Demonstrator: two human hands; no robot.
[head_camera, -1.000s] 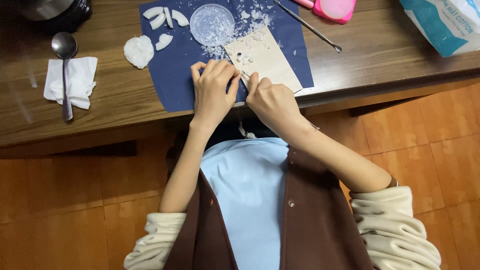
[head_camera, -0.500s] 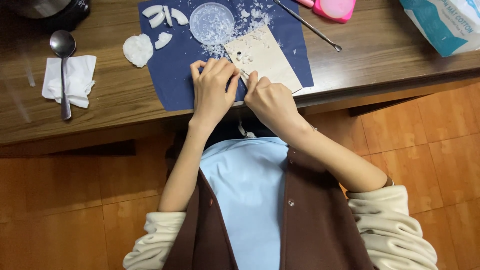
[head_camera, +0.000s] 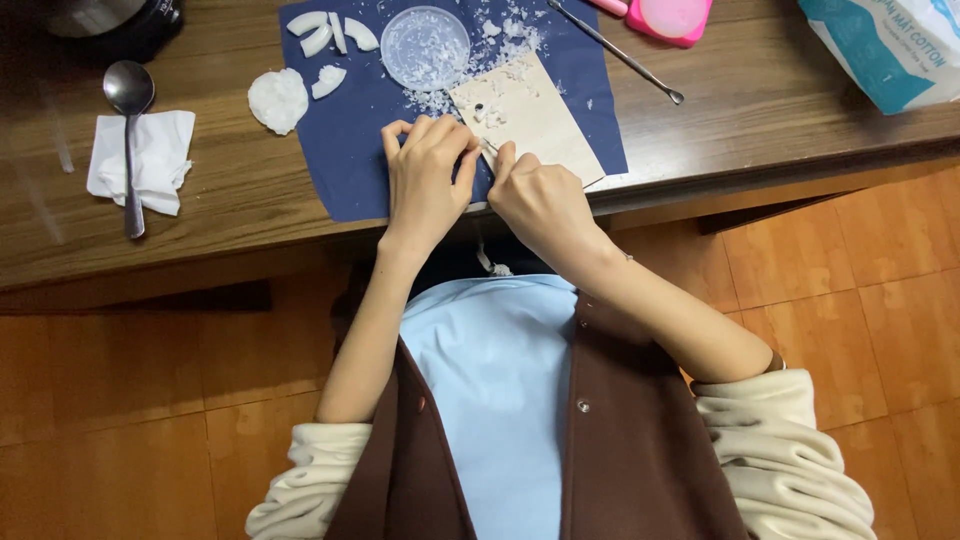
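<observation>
A person seated at a wooden table (head_camera: 760, 110) worked with both hands over a dark blue mat (head_camera: 350, 150), seen from above. The left hand (head_camera: 425, 185) lay curled at the mat's near edge, its fingers (head_camera: 440, 135) bent and closed round something small that the view did not show. The right hand (head_camera: 540, 200) sat just beside it, touching it, fingers folded and thumb pressed toward a thin pale tool (head_camera: 490, 148) whose tip showed between the 2 hands; whether the fingers truly gripped it could not be told.

A tan board (head_camera: 535, 115) lay tilted on the mat, right behind the hands, dusted with white shavings (head_camera: 505, 40). A round clear dish (head_camera: 425, 45) stood beyond the board, touching its far corner. 4 curved white slices (head_camera: 335, 30) lay at the mat's far left corner, and a white lump (head_camera: 278, 100) rested on the table just off the mat's left edge.

Well apart to the left, a spoon (head_camera: 130, 130) lay across a folded white napkin (head_camera: 165, 155). A metal pick (head_camera: 615, 50) lay slanted near a pink case (head_camera: 670, 18) at the far edge, and a white and teal bag (head_camera: 890, 50) sat at the far right.
</observation>
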